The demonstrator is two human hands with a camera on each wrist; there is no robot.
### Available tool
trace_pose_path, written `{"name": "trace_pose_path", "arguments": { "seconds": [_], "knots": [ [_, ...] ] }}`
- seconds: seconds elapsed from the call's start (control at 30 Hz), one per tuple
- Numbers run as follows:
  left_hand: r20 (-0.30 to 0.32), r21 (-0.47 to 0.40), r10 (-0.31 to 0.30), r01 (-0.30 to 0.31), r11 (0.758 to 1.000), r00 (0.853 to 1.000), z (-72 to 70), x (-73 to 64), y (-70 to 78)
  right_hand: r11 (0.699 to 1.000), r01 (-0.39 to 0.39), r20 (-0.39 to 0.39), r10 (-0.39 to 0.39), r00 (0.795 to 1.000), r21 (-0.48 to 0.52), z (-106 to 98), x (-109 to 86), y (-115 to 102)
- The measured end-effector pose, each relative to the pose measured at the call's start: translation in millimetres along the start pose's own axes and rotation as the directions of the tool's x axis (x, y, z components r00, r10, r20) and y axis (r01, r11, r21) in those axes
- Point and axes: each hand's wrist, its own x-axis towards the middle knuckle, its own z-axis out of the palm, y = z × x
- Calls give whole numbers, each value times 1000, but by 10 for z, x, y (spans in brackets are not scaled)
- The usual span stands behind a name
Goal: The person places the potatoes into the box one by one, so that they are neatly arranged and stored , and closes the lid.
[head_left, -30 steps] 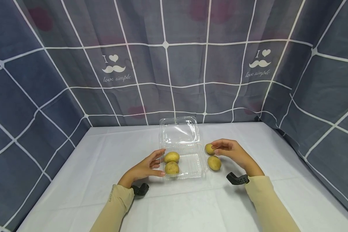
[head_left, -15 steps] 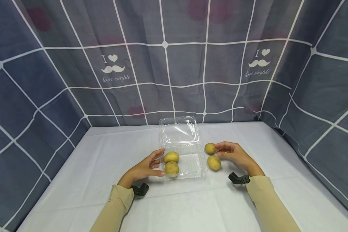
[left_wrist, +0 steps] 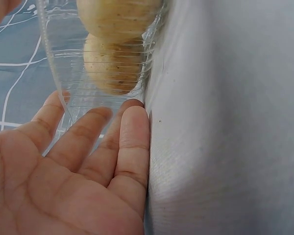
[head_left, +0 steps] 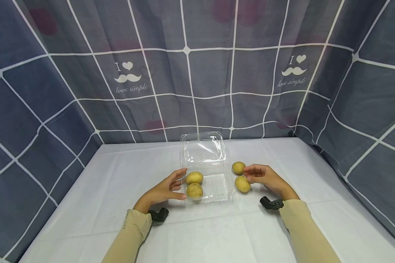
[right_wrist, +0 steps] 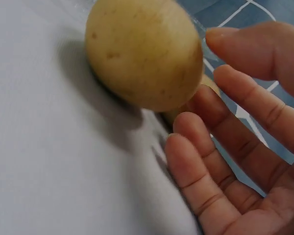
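Observation:
A clear plastic clamshell box (head_left: pixel 217 188) lies with its lid raised at the back. Two potatoes sit in its left half, a far one (head_left: pixel 194 177) and a near one (head_left: pixel 194 190). My left hand (head_left: pixel 164 189) spans the box's left side, fingertips at the ribbed wall (left_wrist: pixel 68 73). Right of the box, on the cloth, lie two more: a far potato (head_left: pixel 238 167) and a near potato (head_left: pixel 242 184). My right hand (head_left: pixel 266 178) hovers beside them with loosely bent fingers and holds nothing; its thumb overlaps the near one's edge in the head view.
White cloth (head_left: pixel 197 233) covers the table. A dark checked curtain (head_left: pixel 210 73) stands behind and along both sides. The transparent lid (head_left: pixel 203 149) leans up close to the back curtain. Black wrist cameras sit at both cuffs.
My right hand has drawn back to the right from over the far potato and come down toward the near one. My left hand, the box and its potatoes stay put.

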Motion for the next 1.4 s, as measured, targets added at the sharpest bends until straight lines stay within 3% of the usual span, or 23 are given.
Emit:
{"name": "trace_pose_path", "arguments": {
  "seconds": [0.53, 0.77, 1.4],
  "knots": [
    [-3, -7, -6, 6, 1000, 1000, -7, 9, -24, 997, 61, 145, -55, 988, -36, -23, -12, 57],
    [0, -11, -11, 11, 1000, 1000, -10, 4, -21, 991, 86, 146, -70, 987, -107, -5, -13, 53],
    [7, -10, -4, 4, 1000, 1000, -10, 11, -23, 982, 103, 108, -87, 990, -160, 34, -18, 28]
  ]
}}
